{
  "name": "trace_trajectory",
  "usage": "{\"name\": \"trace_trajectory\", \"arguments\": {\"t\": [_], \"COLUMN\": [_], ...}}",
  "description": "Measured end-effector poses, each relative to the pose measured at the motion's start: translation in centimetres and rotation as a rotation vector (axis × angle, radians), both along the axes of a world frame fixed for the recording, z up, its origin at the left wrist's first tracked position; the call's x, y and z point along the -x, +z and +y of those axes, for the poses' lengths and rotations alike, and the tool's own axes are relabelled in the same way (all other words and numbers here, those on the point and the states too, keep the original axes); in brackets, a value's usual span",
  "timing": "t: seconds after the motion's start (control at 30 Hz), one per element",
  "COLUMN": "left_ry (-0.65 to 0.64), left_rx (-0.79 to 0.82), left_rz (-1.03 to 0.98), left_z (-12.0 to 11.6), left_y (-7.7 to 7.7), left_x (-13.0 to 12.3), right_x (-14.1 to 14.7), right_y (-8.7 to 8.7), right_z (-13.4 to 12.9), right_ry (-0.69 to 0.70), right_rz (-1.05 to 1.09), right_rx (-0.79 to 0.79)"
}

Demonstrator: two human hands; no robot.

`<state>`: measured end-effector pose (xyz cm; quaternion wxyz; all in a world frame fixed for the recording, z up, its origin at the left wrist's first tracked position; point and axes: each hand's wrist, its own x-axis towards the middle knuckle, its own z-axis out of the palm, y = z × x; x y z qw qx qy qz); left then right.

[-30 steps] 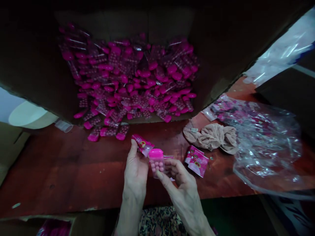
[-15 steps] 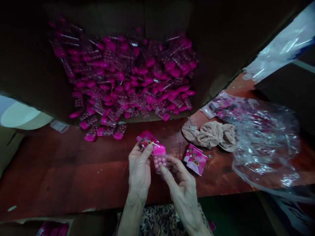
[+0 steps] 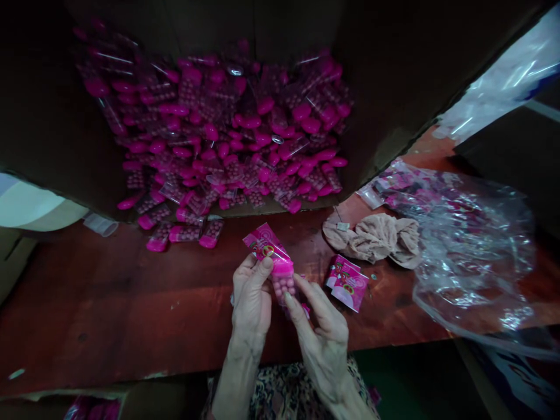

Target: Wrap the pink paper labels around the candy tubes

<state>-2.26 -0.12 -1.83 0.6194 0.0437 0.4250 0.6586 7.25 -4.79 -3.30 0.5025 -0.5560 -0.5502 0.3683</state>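
Note:
Between my two hands is a small clear candy container [image 3: 284,284] with a bright pink cap and pink round candies inside. My right hand [image 3: 321,324] pinches its lower end between thumb and fingers. A pink printed label sleeve [image 3: 266,242] is gripped by my left hand [image 3: 252,300], thumb on top, and the sleeve lies against the capped end; how far it wraps the cap I cannot tell. To the right of my hands lie a few more pink printed labels [image 3: 349,284] on the red-brown table [image 3: 175,309].
A large cardboard box [image 3: 385,105] on its side holds a heap of pink-capped candy containers [image 3: 236,140]; several have spilled at its edge. On the right are a beige crumpled cloth [image 3: 376,236] and a clear plastic bag [image 3: 472,274] of labels. A white bowl [image 3: 37,204] stands left.
The label sleeve has straightened and now stands up flatter above the cap. My hands stay almost in place, both still gripping. The view has shifted slightly.

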Motion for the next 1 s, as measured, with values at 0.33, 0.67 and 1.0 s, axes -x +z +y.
{"name": "trace_trajectory", "arguments": {"t": [0.33, 0.67, 1.0], "left_ry": [-0.176, -0.117, -0.269], "left_rx": [-0.082, -0.049, -0.064], "left_rz": [0.076, 0.184, 0.145], "left_z": [-0.1, -0.4, -1.0], "left_y": [0.3, -0.1, 0.4], "left_x": [0.4, 0.6, -0.1], "right_x": [-1.2, -1.2, -1.5], "right_y": [0.4, 0.5, -0.2], "right_z": [0.4, 0.8, -0.3], "right_ry": [0.047, 0.090, -0.053], "right_rz": [0.056, 0.070, -0.223], "right_rx": [0.054, 0.064, -0.264]}}
